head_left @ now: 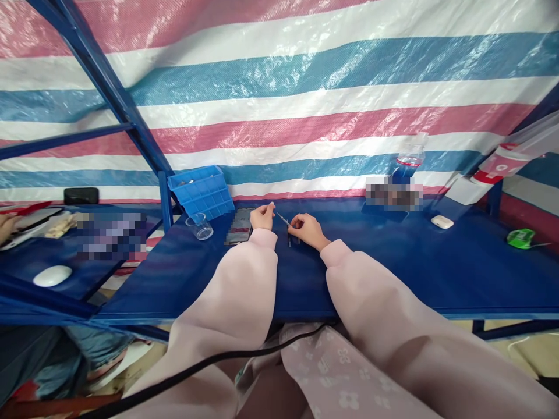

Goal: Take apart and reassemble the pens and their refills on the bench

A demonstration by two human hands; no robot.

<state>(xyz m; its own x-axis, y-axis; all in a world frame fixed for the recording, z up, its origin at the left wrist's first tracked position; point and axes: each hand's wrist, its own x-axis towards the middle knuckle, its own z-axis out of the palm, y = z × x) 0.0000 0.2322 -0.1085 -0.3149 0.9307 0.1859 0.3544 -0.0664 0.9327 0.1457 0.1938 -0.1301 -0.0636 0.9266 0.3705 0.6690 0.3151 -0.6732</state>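
Observation:
My left hand [262, 216] is raised a little over the blue table, thumb and fingertips pinched together. Whatever may be between them is too small to make out. My right hand [309, 229] is closed around a slim, pointed metal tool that looks like tweezers [283, 219], its tip directed toward my left fingertips. Below the right fingers, a small dark thin piece [289, 241] is visible, its kind unclear. Beside my left hand lies a flat grey, dark-edged panel [240, 226], partly covered by the hand and sleeve.
Left of the panel stand a clear plastic cup [203, 228] and a tilted blue parts bin [203, 195]. To the right are a bottle [409, 160], a white earbud case [442, 222] and a green packet [520, 238]. Another person's hand [6, 228] shows at the far left.

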